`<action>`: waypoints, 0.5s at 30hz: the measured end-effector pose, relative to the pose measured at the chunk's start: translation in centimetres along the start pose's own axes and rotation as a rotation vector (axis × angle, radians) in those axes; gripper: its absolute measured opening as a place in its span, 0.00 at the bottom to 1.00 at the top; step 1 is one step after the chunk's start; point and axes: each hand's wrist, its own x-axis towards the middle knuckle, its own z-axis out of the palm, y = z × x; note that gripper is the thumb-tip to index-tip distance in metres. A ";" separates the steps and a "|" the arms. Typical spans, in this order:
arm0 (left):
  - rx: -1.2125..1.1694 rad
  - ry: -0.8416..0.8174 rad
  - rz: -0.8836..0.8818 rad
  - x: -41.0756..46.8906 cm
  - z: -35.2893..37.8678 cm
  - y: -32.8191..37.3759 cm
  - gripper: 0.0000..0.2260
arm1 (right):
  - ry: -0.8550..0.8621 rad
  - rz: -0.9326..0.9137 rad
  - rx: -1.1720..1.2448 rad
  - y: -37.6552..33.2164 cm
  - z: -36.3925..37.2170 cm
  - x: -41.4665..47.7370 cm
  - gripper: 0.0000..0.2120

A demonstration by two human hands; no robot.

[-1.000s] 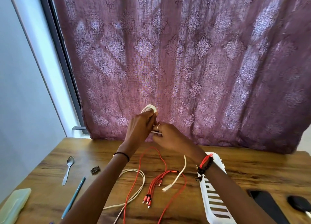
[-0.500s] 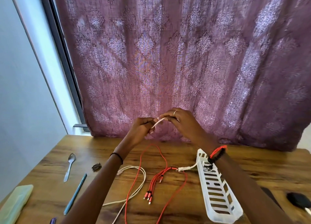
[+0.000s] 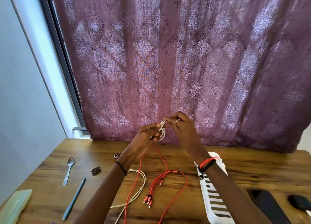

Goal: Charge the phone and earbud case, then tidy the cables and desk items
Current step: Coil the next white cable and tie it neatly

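A mauve patterned curtain (image 3: pixel 185 55) hangs behind a wooden desk (image 3: pixel 260 170), and you hold both hands close together above its far edge. Your left hand (image 3: pixel 143 139) pinches a small bundle of loops in a white cable (image 3: pixel 162 131), while your right hand (image 3: pixel 184 129) grips the top of the same bundle. To finish the coil well, hold the loops even in your left fingers and wind whatever tail is left snugly round their middle, not so tight that it kinks. Below your wrists a red multi-head cable (image 3: pixel 161 178) and a second white cable (image 3: pixel 142 185) sprawl across each other, so work clear of them. The phone (image 3: pixel 267 205) and a dark rounded object (image 3: pixel 297 203), perhaps the earbud case, lie near the right front edge, beside a white slotted tray (image 3: pixel 214 194). A spoon (image 3: pixel 69 170) and a blue pen (image 3: pixel 74 198) lie well apart on the left. Bare wood shows behind the tray, and the curtain hangs close behind your knuckles
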 end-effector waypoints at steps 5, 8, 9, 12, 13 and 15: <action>-0.168 0.065 -0.047 0.0 1.1 -0.6 0.14 | 0.053 0.205 0.120 -2.1 1.1 -1.8 0.20; -0.265 0.079 -0.082 -0.2 1.2 -1.1 0.15 | 0.054 0.277 0.168 -2.7 1.9 -3.1 0.23; -0.286 0.069 -0.096 -0.3 1.2 -1.2 0.16 | 0.057 0.303 0.214 -2.8 2.1 -3.4 0.25; -0.340 0.024 -0.138 -0.6 1.5 -1.2 0.17 | 0.100 0.390 0.318 -2.8 2.5 -4.2 0.27; -0.347 0.009 -0.150 -0.7 1.6 -1.2 0.17 | 0.134 0.408 0.308 -2.9 2.6 -4.4 0.26; -0.350 -0.014 -0.171 -0.8 1.6 -1.1 0.16 | 0.195 0.425 0.276 -2.9 2.8 -4.6 0.24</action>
